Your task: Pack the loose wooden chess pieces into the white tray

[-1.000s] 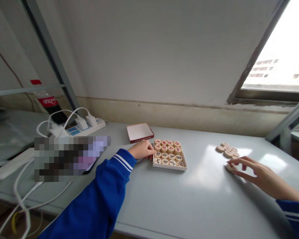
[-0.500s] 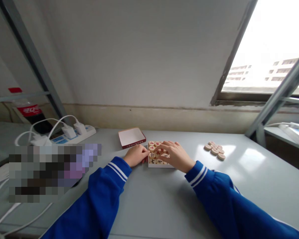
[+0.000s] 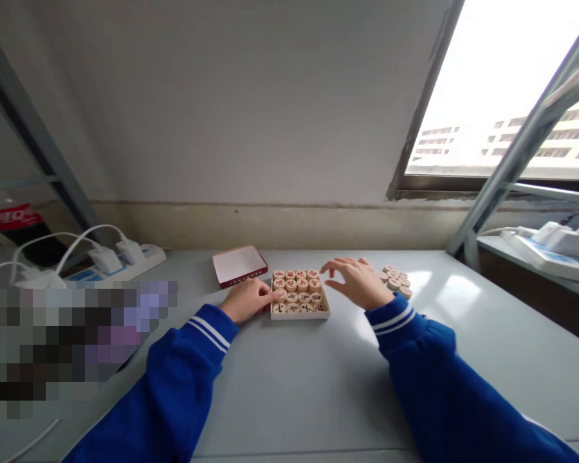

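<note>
A shallow white box (image 3: 299,315) holds several round wooden chess pieces (image 3: 296,290) marked in red and black. My left hand (image 3: 245,299) rests on the table against the box's left side, fingers curled and touching its edge. Just right of the box hovers my right hand (image 3: 357,280), fingers spread, holding nothing. A small pile of loose wooden pieces (image 3: 395,281) lies on the grey table (image 3: 309,379) right behind my right hand. Both arms wear blue sleeves with white stripes.
The box's red-edged lid (image 3: 238,265) lies upside down left of the box. A white power strip (image 3: 120,260) with chargers and cables sits at the far left, a cola bottle (image 3: 9,218) behind it. A metal frame post (image 3: 506,173) and another power strip (image 3: 554,247) stand at the right.
My right hand went from the loose pile to the box, touched the pieces there, then lifted off to the right. The view has shifted so everything sits further left.
</note>
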### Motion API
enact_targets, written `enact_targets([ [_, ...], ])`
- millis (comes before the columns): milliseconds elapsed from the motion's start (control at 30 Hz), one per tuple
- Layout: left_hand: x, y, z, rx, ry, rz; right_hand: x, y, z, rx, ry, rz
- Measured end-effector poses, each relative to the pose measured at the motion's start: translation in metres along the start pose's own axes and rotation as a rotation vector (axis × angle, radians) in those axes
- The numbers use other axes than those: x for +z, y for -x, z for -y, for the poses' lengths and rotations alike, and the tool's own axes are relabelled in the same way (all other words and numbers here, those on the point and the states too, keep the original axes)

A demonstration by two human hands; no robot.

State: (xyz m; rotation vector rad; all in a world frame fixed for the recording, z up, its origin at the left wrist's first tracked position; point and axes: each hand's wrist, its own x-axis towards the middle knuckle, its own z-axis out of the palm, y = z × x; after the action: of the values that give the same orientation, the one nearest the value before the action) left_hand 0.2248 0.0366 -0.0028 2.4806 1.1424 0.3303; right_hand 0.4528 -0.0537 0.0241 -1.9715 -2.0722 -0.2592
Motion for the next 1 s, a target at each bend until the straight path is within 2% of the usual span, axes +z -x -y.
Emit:
enact_targets([
  [67,0.0,0.0,0.0,0.004,-0.021,0.001,-0.012,0.012,-0.041,0.233,0.106,0.011],
  [133,0.0,-0.001,0.0,0.001,-0.019,0.0,-0.018,0.028,-0.078,0.457,0.155,0.082],
  [200,0.002,-0.002,0.001,-0.002,-0.006,0.012,-0.018,0.042,-0.103,0.522,0.137,0.195],
  [300,0.004,-0.004,0.004,0.008,0.0,0.015,-0.011,0.049,-0.114,0.478,0.142,0.197],
  [433,0.006,-0.004,0.007,0.01,0.002,0.017,-0.001,0.039,-0.104,0.421,0.224,0.052],
  [600,0.002,-0.002,0.002,0.022,0.012,0.006,0.006,0.03,-0.098,0.369,0.234,0.045],
  [700,0.002,-0.002,0.001,0.018,0.025,0.003,0.004,0.028,-0.087,0.327,0.116,-0.012],
  [767,0.002,-0.002,0.002,0.018,0.045,-0.001,0.001,0.023,-0.066,0.219,-0.035,-0.058],
  [833,0.003,-0.003,0.004,0.022,0.062,0.002,-0.003,0.017,-0.038,0.047,-0.149,-0.051],
  [900,0.004,-0.003,0.006,0.029,0.068,0.009,-0.003,0.01,-0.007,-0.082,-0.179,-0.019],
  [1000,0.003,-0.003,0.005,0.048,0.064,0.011,0.005,0.001,0.028,-0.177,-0.157,0.01],
])
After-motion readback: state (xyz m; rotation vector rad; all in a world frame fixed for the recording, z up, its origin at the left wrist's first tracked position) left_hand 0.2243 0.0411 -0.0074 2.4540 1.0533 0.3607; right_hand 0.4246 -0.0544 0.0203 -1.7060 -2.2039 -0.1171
